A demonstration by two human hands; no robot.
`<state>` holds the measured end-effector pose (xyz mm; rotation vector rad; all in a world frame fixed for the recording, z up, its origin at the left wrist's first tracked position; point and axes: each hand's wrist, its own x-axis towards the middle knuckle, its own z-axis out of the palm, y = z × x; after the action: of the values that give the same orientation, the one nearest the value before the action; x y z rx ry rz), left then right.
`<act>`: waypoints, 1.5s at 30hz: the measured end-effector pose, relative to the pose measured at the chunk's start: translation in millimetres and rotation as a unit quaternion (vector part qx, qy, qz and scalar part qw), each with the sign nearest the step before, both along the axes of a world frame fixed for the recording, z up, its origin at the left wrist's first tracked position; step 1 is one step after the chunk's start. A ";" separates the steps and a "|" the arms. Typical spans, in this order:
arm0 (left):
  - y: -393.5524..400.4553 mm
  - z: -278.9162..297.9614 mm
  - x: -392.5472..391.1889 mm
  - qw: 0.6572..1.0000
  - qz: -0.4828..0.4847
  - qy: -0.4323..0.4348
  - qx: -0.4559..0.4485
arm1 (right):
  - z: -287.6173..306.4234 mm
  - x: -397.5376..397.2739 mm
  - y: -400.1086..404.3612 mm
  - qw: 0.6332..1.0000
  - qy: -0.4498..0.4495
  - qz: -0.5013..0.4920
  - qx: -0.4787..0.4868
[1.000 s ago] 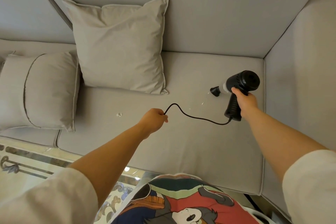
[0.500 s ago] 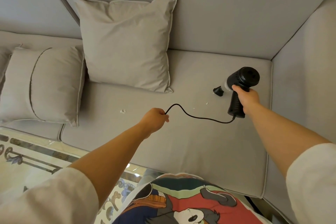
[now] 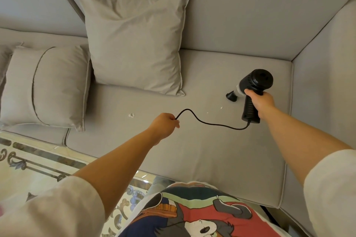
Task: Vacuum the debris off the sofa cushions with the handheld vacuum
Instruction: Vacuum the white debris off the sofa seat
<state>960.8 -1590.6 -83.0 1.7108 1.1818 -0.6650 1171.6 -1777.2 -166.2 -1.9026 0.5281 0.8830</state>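
My right hand (image 3: 261,103) grips the handle of a black handheld vacuum (image 3: 254,84) over the right part of the grey seat cushion (image 3: 192,150). Its small black nozzle (image 3: 231,96) points down-left, just above the fabric. From the handle's base a black cord (image 3: 210,123) loops left to my left hand (image 3: 165,125), which holds it in a fist. White debris lies on the cushion: a small fleck (image 3: 221,107) just below-left of the nozzle, a tiny one (image 3: 207,113) further left, and a larger crumpled bit (image 3: 131,115) left of my left hand.
A square grey pillow (image 3: 134,40) leans on the sofa back (image 3: 240,11); a second pillow (image 3: 48,86) lies at the left. The armrest (image 3: 325,86) rises at the right. Patterned floor (image 3: 34,163) runs along the sofa's front edge.
The vacuum and my right hand have shifted slightly along the cushion, staying near the flecks. My left hand keeps its hold on the cord. The view has drifted a little.
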 end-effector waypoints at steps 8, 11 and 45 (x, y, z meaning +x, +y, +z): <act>-1.1 0.5 -4.3 1.000 0.006 0.000 -0.003 | 1.1 -13.4 -3.8 1.000 0.029 0.004 0.003; -3.0 2.2 -6.0 1.000 0.009 -0.001 -0.005 | 1.7 -20.5 -7.1 0.999 0.042 -0.003 0.006; 124.5 0.6 -106.4 0.999 -0.039 -0.018 -0.031 | 1.0 -149.5 91.6 0.990 0.021 -0.138 -0.009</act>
<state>854.4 -1466.0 -82.4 1.7164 1.0618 -0.7080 1022.1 -1685.6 -165.2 -1.7763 0.8045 0.7392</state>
